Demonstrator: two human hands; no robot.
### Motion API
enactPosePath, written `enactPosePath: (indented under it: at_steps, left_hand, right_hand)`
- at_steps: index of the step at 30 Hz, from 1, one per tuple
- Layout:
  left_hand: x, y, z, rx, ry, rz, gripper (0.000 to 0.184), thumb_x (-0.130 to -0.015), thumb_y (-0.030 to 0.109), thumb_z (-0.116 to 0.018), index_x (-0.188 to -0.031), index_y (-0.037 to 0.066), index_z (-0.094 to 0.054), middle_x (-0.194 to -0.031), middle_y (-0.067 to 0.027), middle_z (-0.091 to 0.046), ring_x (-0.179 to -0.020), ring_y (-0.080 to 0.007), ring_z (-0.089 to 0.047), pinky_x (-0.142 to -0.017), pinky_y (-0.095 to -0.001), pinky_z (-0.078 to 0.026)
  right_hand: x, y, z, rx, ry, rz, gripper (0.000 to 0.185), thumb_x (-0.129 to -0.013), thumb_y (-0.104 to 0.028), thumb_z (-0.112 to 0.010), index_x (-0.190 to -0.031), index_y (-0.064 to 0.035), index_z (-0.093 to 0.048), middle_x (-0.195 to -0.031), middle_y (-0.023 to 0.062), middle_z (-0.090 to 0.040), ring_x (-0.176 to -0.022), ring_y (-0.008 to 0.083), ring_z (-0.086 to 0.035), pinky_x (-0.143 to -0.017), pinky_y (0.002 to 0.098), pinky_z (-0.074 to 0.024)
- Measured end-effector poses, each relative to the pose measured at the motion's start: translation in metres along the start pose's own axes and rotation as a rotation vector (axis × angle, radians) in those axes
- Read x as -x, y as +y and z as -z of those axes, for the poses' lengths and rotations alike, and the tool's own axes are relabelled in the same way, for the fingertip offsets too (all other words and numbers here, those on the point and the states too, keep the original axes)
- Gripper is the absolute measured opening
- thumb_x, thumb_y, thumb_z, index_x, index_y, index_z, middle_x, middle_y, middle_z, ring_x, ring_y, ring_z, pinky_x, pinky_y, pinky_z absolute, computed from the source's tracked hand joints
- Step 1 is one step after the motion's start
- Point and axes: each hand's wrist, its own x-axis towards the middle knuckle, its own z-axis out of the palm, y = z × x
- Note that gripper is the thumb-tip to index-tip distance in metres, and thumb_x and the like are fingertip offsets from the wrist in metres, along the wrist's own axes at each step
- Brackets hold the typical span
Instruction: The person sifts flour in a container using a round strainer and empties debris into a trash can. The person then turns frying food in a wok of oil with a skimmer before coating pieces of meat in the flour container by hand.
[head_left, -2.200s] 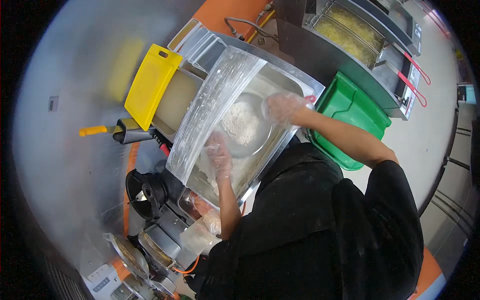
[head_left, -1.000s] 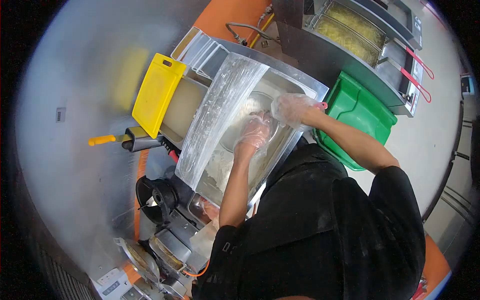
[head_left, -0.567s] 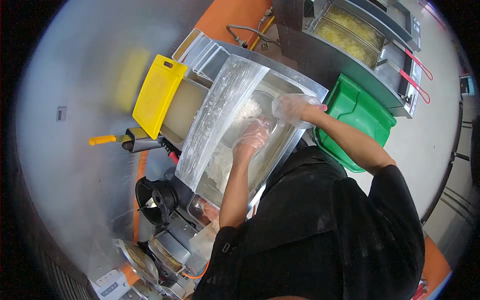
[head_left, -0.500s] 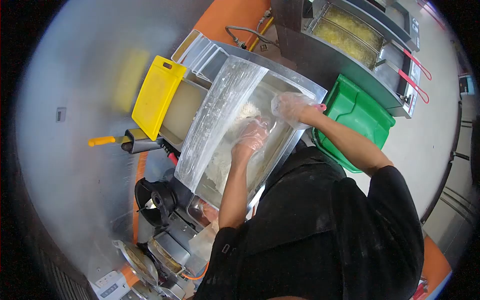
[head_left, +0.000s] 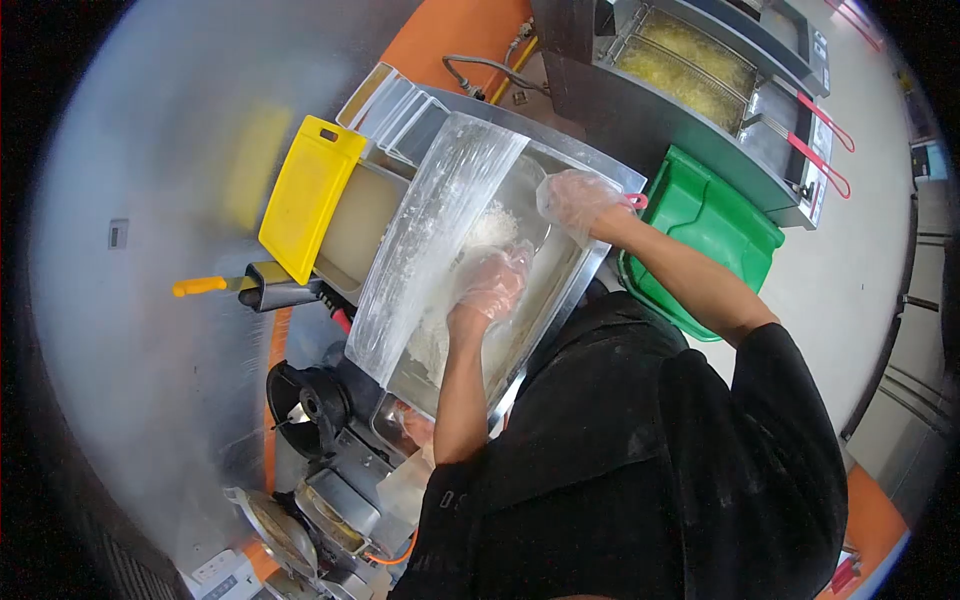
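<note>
By the tub (head_left: 536,305)'s near right corner, your right hand (head_left: 580,200) is closed on the sieve (head_left: 528,222)'s pink handle (head_left: 636,201). Your left hand (head_left: 492,283) curls loosely beside the flour (head_left: 491,228) in the sieve; its hold can't be told. Wrap (head_left: 428,235) covers the far edge.

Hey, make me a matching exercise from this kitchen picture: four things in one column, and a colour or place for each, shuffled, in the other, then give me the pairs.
Column one:
1. Cutting board
2. Big plastic tub
3. Left hand
4. Right hand

Column two:
A. Right beside the heap of white powder
B. Green
C. At the pink loop
D. Yellow

Right pairs: 1-D, 2-B, 3-A, 4-C.
</note>
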Motion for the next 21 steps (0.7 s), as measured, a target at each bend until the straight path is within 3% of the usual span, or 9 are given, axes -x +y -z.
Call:
enactPosePath:
  at_steps: [2,4,7,10,13,16,19,20,21]
  left_hand:
    - [0.014,0.0,-0.006,0.145,0.043,0.114,0.033,-0.091,0.019,-0.042,-0.12,0.004,-0.049,-0.096,-0.0235,-0.061,-0.085,-0.0391,-0.061,-0.075,-0.0435,-0.049]
    - [0.025,0.024,0.049,0.437,-0.046,0.385,0.029,-0.092,0.023,-0.039,-0.107,0.003,-0.054,-0.097,-0.0234,-0.061,-0.09,-0.0401,-0.06,-0.076,-0.0476,-0.047]
    - [0.037,0.032,0.06,0.347,-0.037,0.439,0.033,-0.092,0.025,-0.04,-0.105,0.002,-0.059,-0.098,-0.0241,-0.062,-0.091,-0.0415,-0.059,-0.077,-0.0476,-0.047]
    - [0.031,0.014,0.037,0.321,-0.204,0.544,0.032,-0.088,0.023,-0.043,-0.097,0.002,-0.065,-0.099,-0.0236,-0.063,-0.091,-0.0392,-0.061,-0.077,-0.0457,-0.048]
    - [0.024,-0.007,0.014,0.131,-0.24,0.35,0.027,-0.084,0.019,-0.047,-0.086,0.003,-0.069,-0.098,-0.0218,-0.064,-0.091,-0.0359,-0.063,-0.076,-0.0437,-0.049]
    - [0.009,-0.017,0.015,0.02,-0.285,0.403,0.026,-0.082,0.018,-0.048,-0.085,0.003,-0.069,-0.097,-0.0196,-0.065,-0.09,-0.0326,-0.064,-0.075,-0.043,-0.05]
    - [0.011,-0.001,0.05,0.112,-0.198,0.228,0.034,-0.086,0.022,-0.045,-0.11,0.004,-0.061,-0.111,-0.0249,-0.059,-0.103,-0.0376,-0.058,-0.088,-0.0452,-0.044]
    - [0.009,0.001,0.043,0.142,-0.147,0.234,0.033,-0.085,0.021,-0.046,-0.108,0.003,-0.061,-0.106,-0.024,-0.061,-0.098,-0.0367,-0.059,-0.084,-0.0444,-0.046]
    - [0.006,0.0,0.032,0.167,-0.097,0.239,0.031,-0.084,0.019,-0.046,-0.106,0.002,-0.062,-0.101,-0.023,-0.062,-0.094,-0.0358,-0.061,-0.081,-0.0437,-0.047]
  right_hand:
    - [-0.003,-0.001,0.0,0.027,-0.068,0.008,0.031,-0.082,-0.023,-0.046,-0.08,-0.001,-0.067,-0.084,0.0224,-0.066,-0.077,0.0361,-0.066,-0.071,0.0442,-0.0522]
    - [-0.002,-0.007,0.005,0.054,-0.131,0.024,0.03,-0.081,-0.023,-0.046,-0.081,-0.001,-0.067,-0.084,0.0227,-0.066,-0.078,0.0358,-0.066,-0.071,0.0445,-0.052]
    - [-0.004,-0.009,0.004,-0.059,-0.048,-0.037,0.03,-0.08,-0.022,-0.046,-0.081,0.0,-0.067,-0.085,0.0228,-0.066,-0.08,0.0359,-0.066,-0.072,0.0466,-0.0515]
    - [0.002,-0.021,0.022,-0.062,-0.161,0.092,0.032,-0.08,-0.023,-0.046,-0.085,0.0009,-0.067,-0.088,0.0225,-0.066,-0.082,0.0367,-0.065,-0.075,0.048,-0.0507]
    - [-0.008,-0.01,-0.01,-0.109,-0.034,-0.182,0.034,-0.08,-0.025,-0.044,-0.09,-0.0003,-0.066,-0.094,0.0224,-0.065,-0.088,0.0371,-0.064,-0.08,0.0465,-0.0497]
    - [-0.013,-0.006,-0.043,-0.059,-0.229,0.19,0.037,-0.081,-0.026,-0.042,-0.093,-0.0007,-0.065,-0.1,0.0226,-0.064,-0.095,0.0372,-0.063,-0.085,0.0457,-0.0481]
    - [0.001,-0.023,0.001,-0.001,-0.245,0.006,0.036,-0.081,-0.026,-0.042,-0.092,-0.0005,-0.065,-0.103,0.0233,-0.063,-0.098,0.037,-0.062,-0.088,0.0464,-0.0472]
    - [0.002,-0.02,-0.003,-0.001,-0.22,-0.033,0.036,-0.081,-0.025,-0.041,-0.092,-0.0004,-0.065,-0.103,0.0235,-0.063,-0.098,0.037,-0.062,-0.088,0.0464,-0.0472]
    - [-0.014,0.005,-0.051,-0.027,-0.14,-0.034,0.036,-0.081,-0.025,-0.041,-0.092,-0.0003,-0.065,-0.102,0.0238,-0.063,-0.098,0.0372,-0.062,-0.087,0.0464,-0.0475]
